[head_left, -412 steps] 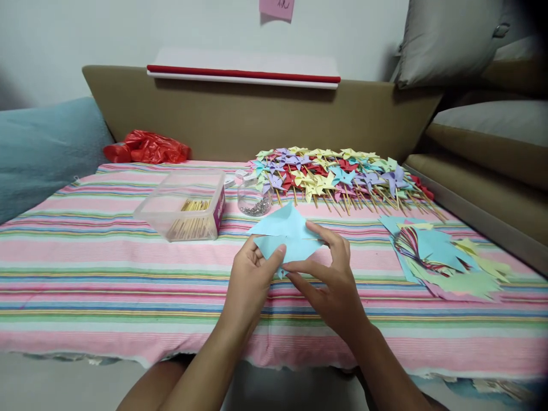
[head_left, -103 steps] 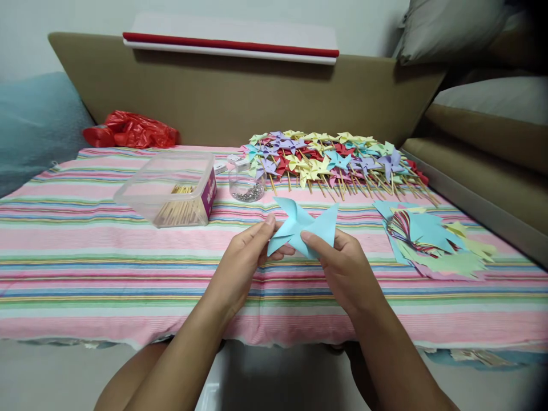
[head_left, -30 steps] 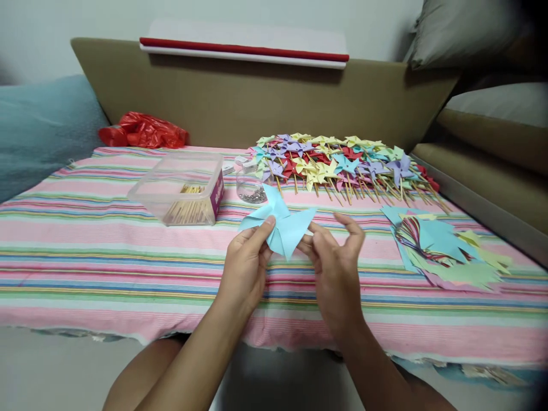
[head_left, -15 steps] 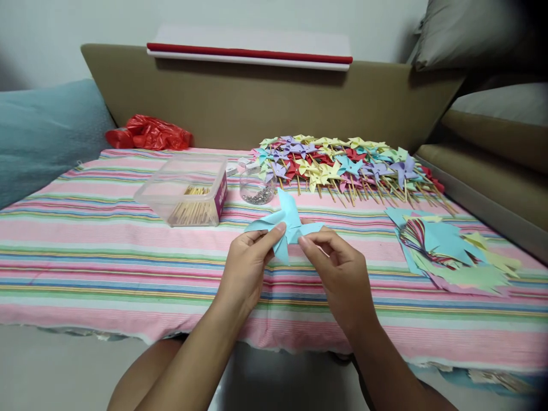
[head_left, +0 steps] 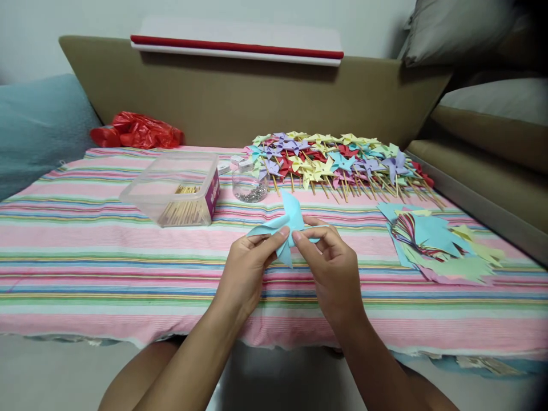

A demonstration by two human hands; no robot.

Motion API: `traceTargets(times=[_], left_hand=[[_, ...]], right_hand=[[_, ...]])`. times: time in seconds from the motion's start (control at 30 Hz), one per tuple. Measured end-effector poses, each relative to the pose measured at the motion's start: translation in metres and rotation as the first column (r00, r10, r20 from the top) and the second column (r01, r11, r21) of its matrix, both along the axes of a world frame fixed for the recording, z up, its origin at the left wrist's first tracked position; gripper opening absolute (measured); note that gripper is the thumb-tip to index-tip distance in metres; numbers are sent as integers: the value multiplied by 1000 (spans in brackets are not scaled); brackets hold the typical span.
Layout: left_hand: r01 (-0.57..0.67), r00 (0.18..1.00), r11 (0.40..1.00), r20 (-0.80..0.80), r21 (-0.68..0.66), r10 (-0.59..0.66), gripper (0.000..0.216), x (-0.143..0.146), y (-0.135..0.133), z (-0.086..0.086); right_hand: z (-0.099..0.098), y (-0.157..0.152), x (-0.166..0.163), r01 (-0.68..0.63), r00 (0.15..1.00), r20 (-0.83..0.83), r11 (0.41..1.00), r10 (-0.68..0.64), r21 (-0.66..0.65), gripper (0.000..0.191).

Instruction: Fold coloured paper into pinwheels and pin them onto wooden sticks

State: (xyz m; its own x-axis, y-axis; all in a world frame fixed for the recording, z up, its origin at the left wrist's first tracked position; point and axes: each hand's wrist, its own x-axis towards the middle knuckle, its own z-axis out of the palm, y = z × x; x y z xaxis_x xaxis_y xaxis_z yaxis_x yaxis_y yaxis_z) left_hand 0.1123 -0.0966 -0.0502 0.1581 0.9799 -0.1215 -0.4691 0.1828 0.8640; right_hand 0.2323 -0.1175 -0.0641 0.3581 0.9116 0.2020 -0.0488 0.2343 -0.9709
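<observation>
- Head view: at my twelve o'clock, I hold a light-blue, four-bladed paper pinwheel (head_left: 293, 214).
- My left hand (head_left: 246, 268) is closed to a pinch near its centre, thumb on top.
- My right hand (head_left: 334, 265), nearly closed, pinches its three-o'clock blade.
- I seem to be shaping the folds; the next move calls for keeping the centre firmly held.

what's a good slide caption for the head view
Left hand and right hand pinch a light-blue paper pinwheel above a striped cloth.

left grip (head_left: 246, 262): bare | right grip (head_left: 336, 268): bare | forearms (head_left: 194, 354): sleeveless, slender | left leg (head_left: 132, 365): bare
</observation>
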Motion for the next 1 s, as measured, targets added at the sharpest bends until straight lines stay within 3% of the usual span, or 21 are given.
traceTargets(times=[0.4,0.53,0.67,0.8,0.9,1.0], left_hand=[[7,998,998,-64,68,-3,25,-3,-1,-2],[-45,990,995,-129,87,56,25,-6,1,-4],[-106,984,990,-130,94,118,28,-9,7,-3],[-283,959,956,54,82,279,25,-27,22,9],[-479,864,873,223,89,451,8,-54,35,24],[-612,766,788,304,72,567,17,-83,43,38]], right_hand=[[-2,3,-5,56,998,16,997,-57,58,19],[-1,3,0,61,998,-39,997,-58,57,42],[-2,8,16,70,997,-23,997,-70,10,36],[-8,15,33,96,992,-79,995,-98,-27,33],[-13,18,43,95,992,-75,991,-102,-93,33],[-19,20,47,71,997,-9,988,-73,-138,35]])
